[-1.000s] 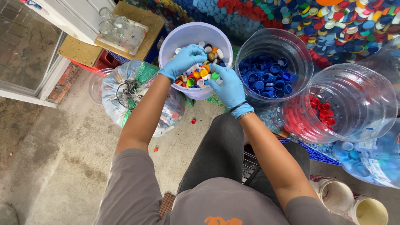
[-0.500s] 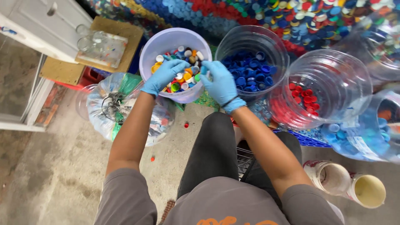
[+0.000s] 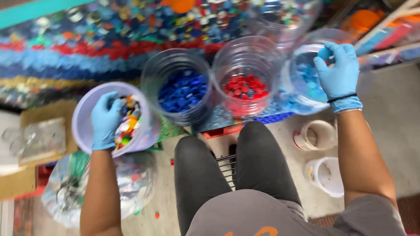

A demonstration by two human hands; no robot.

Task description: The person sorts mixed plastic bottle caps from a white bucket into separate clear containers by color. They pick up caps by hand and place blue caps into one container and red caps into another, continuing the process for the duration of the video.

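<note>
Landmark: clear jar of red caps [image 3: 246,83], standing upright in front of the person's knees.
Left hand [image 3: 105,120]: blue glove, well to the left of the red jar, reaching down into the pale tub [image 3: 83,126]; fingers curled among the mixed caps [image 3: 127,124] — whether any cap is actually pinched, cannot tell.
Right hand [image 3: 337,72]: blue glove, well to the right of the red jar, over the mouth of the jar of light-blue caps [image 3: 302,94] (this jar is tilted toward the person); thumb and forefinger drawn together at the rim, other fingers loosely bent. Anything between the fingertips is too small to tell.
Jar of dark-blue caps [image 3: 179,87]: just left of the red jar, touching or nearly so.
Behind the red jar: broad heap of loose caps [image 3: 87,48] in banded colours.
Right and nearer than the red jar: two small white tubs [image 3: 323,175] on the floor.
Far left, below the pale tub: clear bag [image 3: 131,188] of plastic — contents blurred.
</note>
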